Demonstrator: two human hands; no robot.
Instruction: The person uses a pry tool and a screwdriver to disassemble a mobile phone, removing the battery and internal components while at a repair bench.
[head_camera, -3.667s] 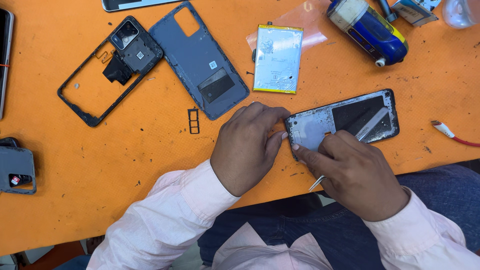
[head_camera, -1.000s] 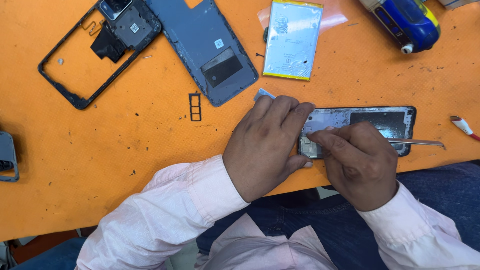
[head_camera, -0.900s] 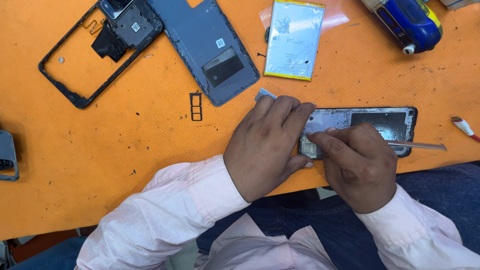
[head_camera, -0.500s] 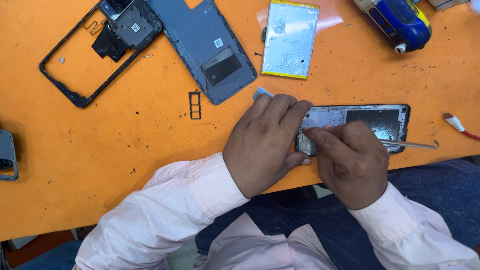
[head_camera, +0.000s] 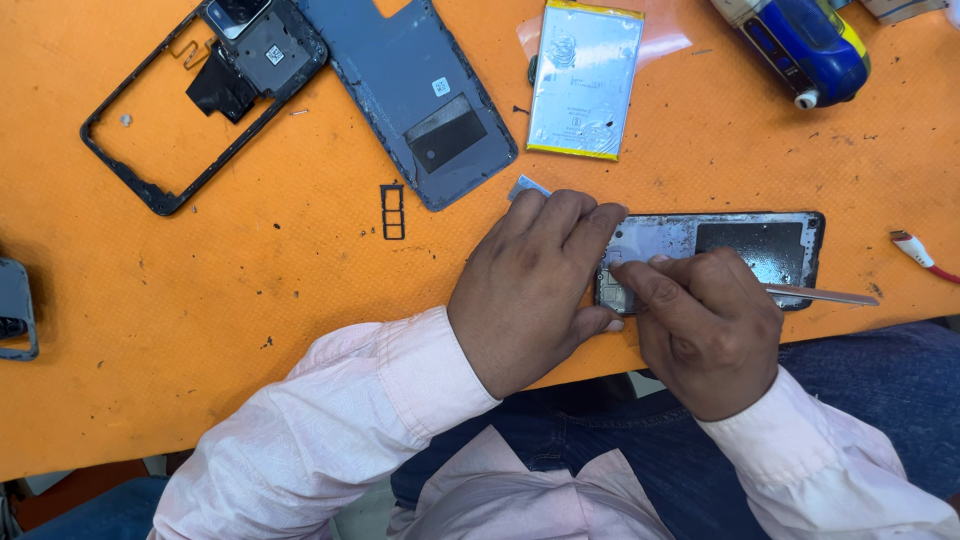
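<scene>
An opened phone body (head_camera: 745, 245) lies flat near the front edge of the orange table (head_camera: 300, 300). My left hand (head_camera: 530, 285) rests curled over its left end, fingers pressing on it and holding it down. My right hand (head_camera: 705, 325) grips a thin metal pry tool (head_camera: 820, 295). The tool's working end is hidden under my fingers at the phone's left part, and its handle sticks out to the right. A small silver piece (head_camera: 525, 187) pokes out just above my left knuckles.
A flat silver battery (head_camera: 585, 80) lies at the back centre. A grey back cover (head_camera: 420, 90) and a black frame with a camera module (head_camera: 200, 95) lie back left. A SIM tray (head_camera: 392, 211), a blue-yellow tool (head_camera: 800, 45) and a red-white cable (head_camera: 920, 255) lie around.
Over the last second my hands have stayed on the phone's left end with only slight finger shifts. Earlier the tool pointed down toward me; it now sticks out to the right.
</scene>
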